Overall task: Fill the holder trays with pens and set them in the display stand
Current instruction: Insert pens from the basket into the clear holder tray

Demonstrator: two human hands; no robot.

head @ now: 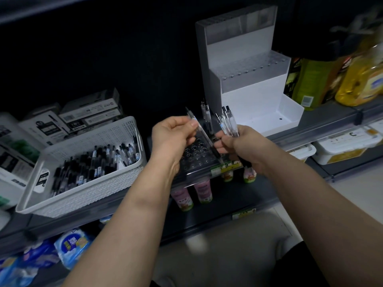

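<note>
The left hand point(172, 134) pinches a single pen point(214, 151) by its upper end between thumb and fingertips, slanting it over the clear holder tray point(192, 160), which lies on the shelf edge beneath both hands. At its 3 o'clock, the right hand point(242, 147) is curled round a bundle of pens point(229, 122). At 9 o'clock sits a white basket point(87, 189) of loose pens. Farther back, at 1 o'clock, the white display stand point(248, 96) stands on the shelf.

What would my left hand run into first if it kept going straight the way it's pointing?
Your left hand points right, so likely the upright pen standing in the clear tray, just before the bunch of pens in your right hand. Depth is unclear.
</note>
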